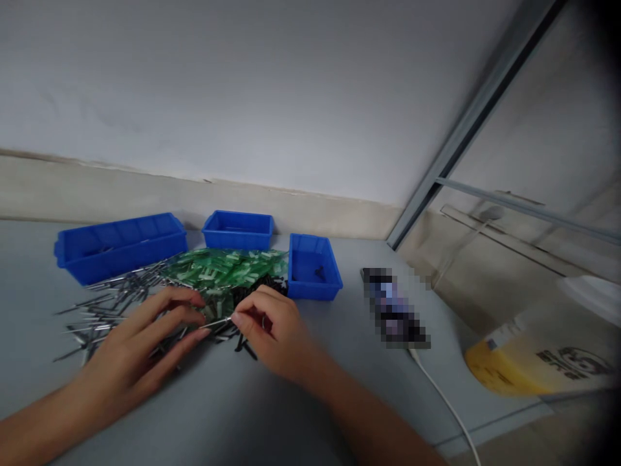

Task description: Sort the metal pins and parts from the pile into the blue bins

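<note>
Between my two hands is a thin silvery metal rod (216,323). My right hand (276,330) pinches its right end between thumb and fingertips. At the rod's left end, the fingers and thumb of my left hand (138,340) are stretched out and apart; whether their tips touch the rod I cannot tell. Under and beside my left hand spreads a loose pile of similar metal rods (97,317). Beyond my fingers lies a heap of small green plastic packets (223,265). Black screw-like pieces (247,348) lie below my right hand, with more black ones behind it.
Along the wall stand a long blue bin (121,249), a smaller blue bin (237,230) and a third blue bin (315,265) holding a few dark pieces. To the right lie a blurred phone (395,310), its white cable (444,395) and a container of yellow contents (509,369).
</note>
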The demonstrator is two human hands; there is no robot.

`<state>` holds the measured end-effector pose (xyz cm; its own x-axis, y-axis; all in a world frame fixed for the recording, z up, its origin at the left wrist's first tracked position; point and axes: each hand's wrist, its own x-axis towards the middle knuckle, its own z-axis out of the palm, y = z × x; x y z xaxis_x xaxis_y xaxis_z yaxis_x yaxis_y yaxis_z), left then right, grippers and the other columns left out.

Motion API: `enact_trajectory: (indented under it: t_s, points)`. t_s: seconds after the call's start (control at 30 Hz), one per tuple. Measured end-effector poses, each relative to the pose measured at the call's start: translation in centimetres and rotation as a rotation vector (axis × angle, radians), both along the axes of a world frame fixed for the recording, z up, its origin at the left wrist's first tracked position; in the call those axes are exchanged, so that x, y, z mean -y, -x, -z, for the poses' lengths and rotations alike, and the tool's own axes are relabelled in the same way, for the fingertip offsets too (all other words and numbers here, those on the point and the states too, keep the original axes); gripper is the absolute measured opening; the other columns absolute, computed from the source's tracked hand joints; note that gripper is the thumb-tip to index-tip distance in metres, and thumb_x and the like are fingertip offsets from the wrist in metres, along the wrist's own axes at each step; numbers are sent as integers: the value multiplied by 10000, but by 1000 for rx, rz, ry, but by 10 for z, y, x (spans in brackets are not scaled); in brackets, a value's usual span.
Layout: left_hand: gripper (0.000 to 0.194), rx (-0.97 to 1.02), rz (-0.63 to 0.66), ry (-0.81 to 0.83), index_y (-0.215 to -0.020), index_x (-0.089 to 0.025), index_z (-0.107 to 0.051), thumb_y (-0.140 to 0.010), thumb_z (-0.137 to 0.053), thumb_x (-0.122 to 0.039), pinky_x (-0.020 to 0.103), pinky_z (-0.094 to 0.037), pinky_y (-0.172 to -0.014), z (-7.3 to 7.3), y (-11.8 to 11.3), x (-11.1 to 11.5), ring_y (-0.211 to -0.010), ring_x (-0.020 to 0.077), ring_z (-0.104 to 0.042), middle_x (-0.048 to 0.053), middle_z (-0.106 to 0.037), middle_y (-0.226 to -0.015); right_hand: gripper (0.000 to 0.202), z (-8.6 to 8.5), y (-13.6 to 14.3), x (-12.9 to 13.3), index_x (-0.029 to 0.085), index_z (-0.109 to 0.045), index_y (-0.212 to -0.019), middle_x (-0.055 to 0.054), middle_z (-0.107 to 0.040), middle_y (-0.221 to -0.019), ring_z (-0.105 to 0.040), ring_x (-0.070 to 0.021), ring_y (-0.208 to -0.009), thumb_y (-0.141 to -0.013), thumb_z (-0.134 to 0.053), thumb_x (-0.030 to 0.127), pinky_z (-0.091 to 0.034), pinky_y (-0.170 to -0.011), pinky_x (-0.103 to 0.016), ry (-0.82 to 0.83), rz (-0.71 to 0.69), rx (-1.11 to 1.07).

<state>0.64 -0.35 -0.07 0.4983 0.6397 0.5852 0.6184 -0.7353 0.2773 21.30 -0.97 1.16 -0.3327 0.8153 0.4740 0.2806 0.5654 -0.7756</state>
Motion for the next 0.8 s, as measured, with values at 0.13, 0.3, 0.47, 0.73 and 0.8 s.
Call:
enact_trajectory:
  t_s: [0.13, 0.3, 0.47, 0.73, 0.8]
  points:
    - [158, 9, -12, 42, -955, -239, -534, -878, -414, -306, 260, -349, -883, 1, 1, 0, -1027, 163, -470, 30, -474, -1075, 89, 0, 1, 1, 164, -554, -766, 19, -468, -742, -466, -83, -639, -846, -515, 153, -377, -589, -184, 10, 5, -12]
    - [152, 36, -3, 24, -927, -246, -553, -869, -417, -280, 248, -358, -855, 4, 3, 0, -991, 156, -485, 22, -477, -1070, 69, 4, 1, 0, 171, -565, -787, 21, -477, -751, -468, -84, -647, -838, -529, 144, -380, -594, -182, 1, 17, -18]
    - [128, 42, 0, 1, -925, -235, -543, -868, -430, -257, 227, -352, -855, 4, 2, 1, -983, 139, -483, 17, -473, -1058, 41, 4, 0, 0, 172, -578, -831, 25, -476, -769, -464, -78, -656, -851, -547, 188, -375, -612, -181, 2, 15, -8]
    - [126, -22, 24, -53, -953, -230, -528, -867, -437, -241, 217, -353, -840, 2, 4, -2, -988, 135, -473, 27, -455, -1066, 144, 1, 0, -1, 160, -544, -727, 26, -451, -706, -448, -86, -650, -867, -510, 172, -357, -606, -190, -11, 21, 23]
    - [139, -43, 18, -42, -967, -226, -527, -863, -444, -266, 238, -348, -852, 2, 4, -2, -1005, 151, -466, 34, -454, -1082, 112, 1, 0, -1, 156, -551, -743, 28, -453, -716, -445, -79, -640, -850, -525, 145, -355, -599, -182, -18, 15, -3]
